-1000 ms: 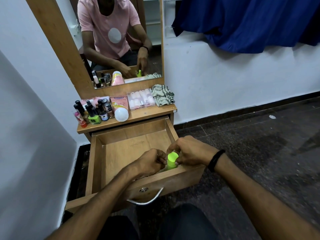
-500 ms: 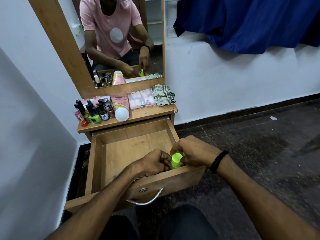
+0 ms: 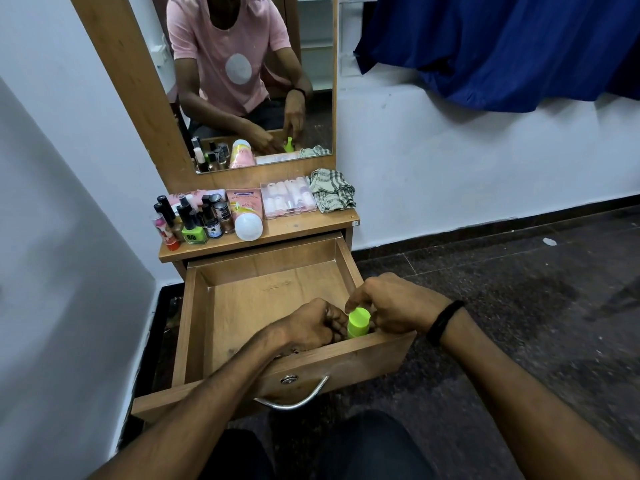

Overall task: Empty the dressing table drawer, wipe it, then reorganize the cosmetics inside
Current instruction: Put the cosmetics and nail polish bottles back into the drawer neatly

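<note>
The wooden drawer is pulled out, its floor mostly bare. In its front right corner stands a lime-green capped bottle. My right hand grips the bottle from the right, fingers over its cap. Just left of it my left hand is curled closed inside the drawer, touching the bottle's side; whatever it holds is hidden. On the dressing table top stand several nail polish bottles, a pink tube, a clear case of small items and a checked cloth.
A mirror rises behind the table top and reflects a person in a pink shirt. White walls close in at left and behind. A blue cloth hangs at upper right. Dark stone floor lies to the right. A metal handle hangs on the drawer front.
The green bottle has shifted slightly right toward the drawer's front right corner, with both hands following it. The view has tilted a little.
</note>
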